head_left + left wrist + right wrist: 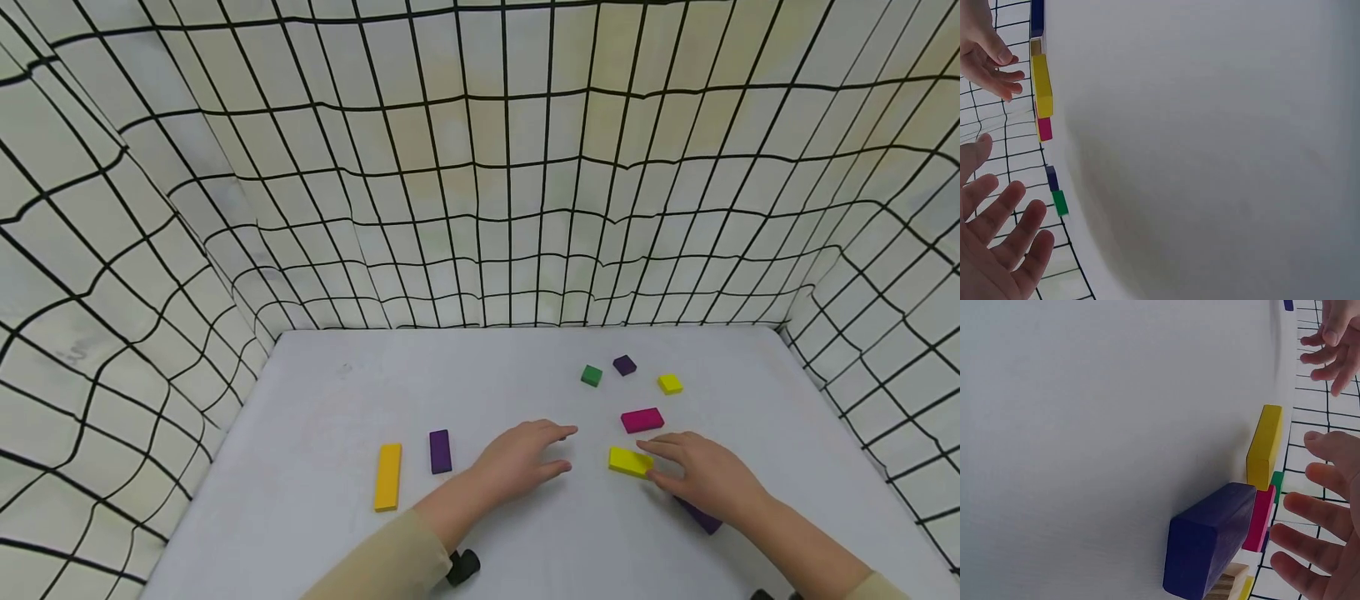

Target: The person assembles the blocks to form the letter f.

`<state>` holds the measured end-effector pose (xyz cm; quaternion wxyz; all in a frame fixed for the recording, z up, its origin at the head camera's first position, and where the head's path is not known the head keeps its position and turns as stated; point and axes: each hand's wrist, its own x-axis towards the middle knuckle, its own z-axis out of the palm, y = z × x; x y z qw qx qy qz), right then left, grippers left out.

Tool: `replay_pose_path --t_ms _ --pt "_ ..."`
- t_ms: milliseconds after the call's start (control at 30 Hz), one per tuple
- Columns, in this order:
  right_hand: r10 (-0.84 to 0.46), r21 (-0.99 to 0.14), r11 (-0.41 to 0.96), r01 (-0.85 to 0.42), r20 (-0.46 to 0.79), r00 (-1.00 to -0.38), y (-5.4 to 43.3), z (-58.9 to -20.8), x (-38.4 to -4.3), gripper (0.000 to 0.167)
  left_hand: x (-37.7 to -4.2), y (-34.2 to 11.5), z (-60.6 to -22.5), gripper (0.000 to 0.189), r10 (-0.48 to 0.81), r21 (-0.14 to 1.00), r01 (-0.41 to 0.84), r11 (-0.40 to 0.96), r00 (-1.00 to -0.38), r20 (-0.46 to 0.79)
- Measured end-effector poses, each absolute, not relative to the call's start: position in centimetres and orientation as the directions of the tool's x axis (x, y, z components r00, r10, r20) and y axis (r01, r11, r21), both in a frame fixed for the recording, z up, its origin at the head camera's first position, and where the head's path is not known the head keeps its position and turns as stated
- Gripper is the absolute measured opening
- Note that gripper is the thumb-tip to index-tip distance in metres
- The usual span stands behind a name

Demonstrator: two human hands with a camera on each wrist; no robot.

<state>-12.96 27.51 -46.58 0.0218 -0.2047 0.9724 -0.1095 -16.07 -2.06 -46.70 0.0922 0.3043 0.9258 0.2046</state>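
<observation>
My left hand (519, 458) hovers over the white table with its fingers apart and holds nothing. Over to the right, my right hand (708, 477) reaches above a yellow block (628, 462), fingers loosely spread; in the right wrist view a gap separates the fingers from that block (1264, 447). Partly under the right hand lies a long dark purple block (701, 517), which shows large in the right wrist view (1207, 544). Just beyond the yellow block is a pink block (642, 420). A striped wooden block (1227, 584) appears behind the purple one, hidden in the head view.
Farther back lie small green (592, 376), dark purple (625, 365) and yellow (670, 383) blocks. Left of my left hand are an orange-yellow bar (387, 477) and a purple block (440, 452). Black netting (510, 167) over pale walls encloses the table (300, 400) at the back and sides.
</observation>
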Motion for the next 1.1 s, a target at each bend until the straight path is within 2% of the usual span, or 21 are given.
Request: replay_pose_path --t_ms 333,600,1100 --pt "-0.406 -0.255 0.891 -0.376 -0.073 -0.911 27.2 -46.5 -13.6 0.042 -17.8 1.2 -47.7 0.051 0.599 0.448 0.495 0.745 -0.791 -0.123" --pt "-0.418 -0.241 0.890 -0.388 -0.092 -0.904 27.0 -47.3 -14.2 0.045 -18.3 3.8 -47.9 0.049 0.585 0.399 0.486 0.778 -0.791 -0.178" --pt "-0.361 -0.275 0.908 -0.316 -0.132 -0.923 26.5 -47.8 -14.2 0.043 -18.9 6.1 -49.2 0.043 0.606 0.365 0.519 0.773 -0.774 -0.184"
